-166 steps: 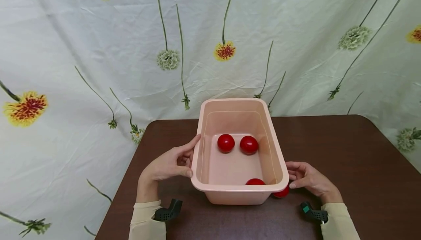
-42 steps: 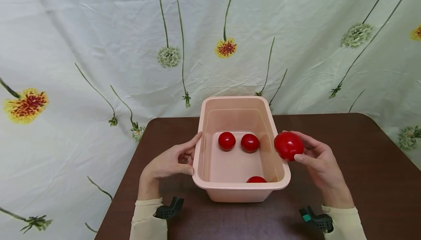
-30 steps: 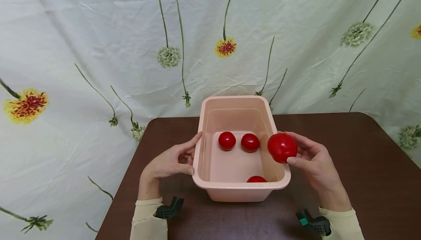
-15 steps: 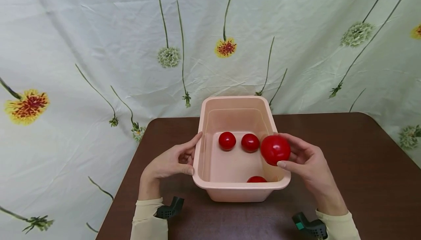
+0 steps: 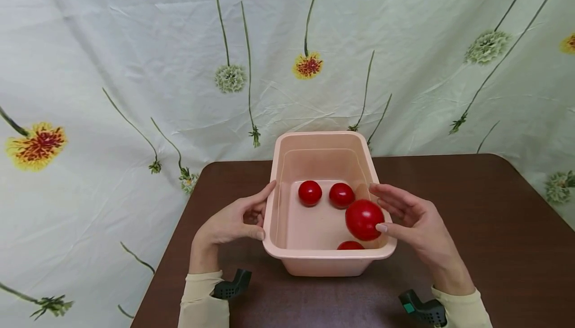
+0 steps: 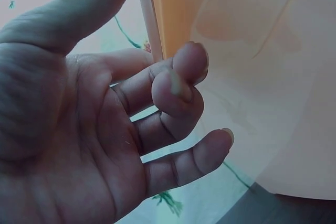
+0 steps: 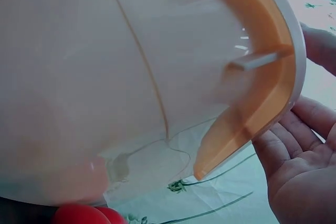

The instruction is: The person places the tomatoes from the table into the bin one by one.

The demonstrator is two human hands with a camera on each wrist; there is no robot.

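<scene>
A pink plastic bin (image 5: 325, 254) has red balls (image 5: 310, 193) (image 5: 342, 195) on its floor. Another red ball (image 5: 350, 245) shows partly behind its near wall. Inside the right rim, one more red ball (image 5: 365, 219) appears at my right hand (image 5: 415, 218). Those fingers are spread, and only the thumb tip overlaps the ball in the head view. My left hand (image 5: 229, 220) has thumb and index finger against the left rim. In the left wrist view, its other fingers (image 6: 210, 153) bend loosely around nothing. The right wrist view shows red balls (image 7: 79, 214) low by the bin's outer wall.
A dark brown table (image 5: 471, 208) bears the bin. White floral cloth (image 5: 179, 58) hangs behind it. Black wrist cameras (image 5: 231, 284) are strapped over cream sleeves (image 5: 204, 298).
From beside the bin, my right hand has brought a red ball left over the right rim. The ball is now lower, and the fingers have spread from it. My left hand stays put.
</scene>
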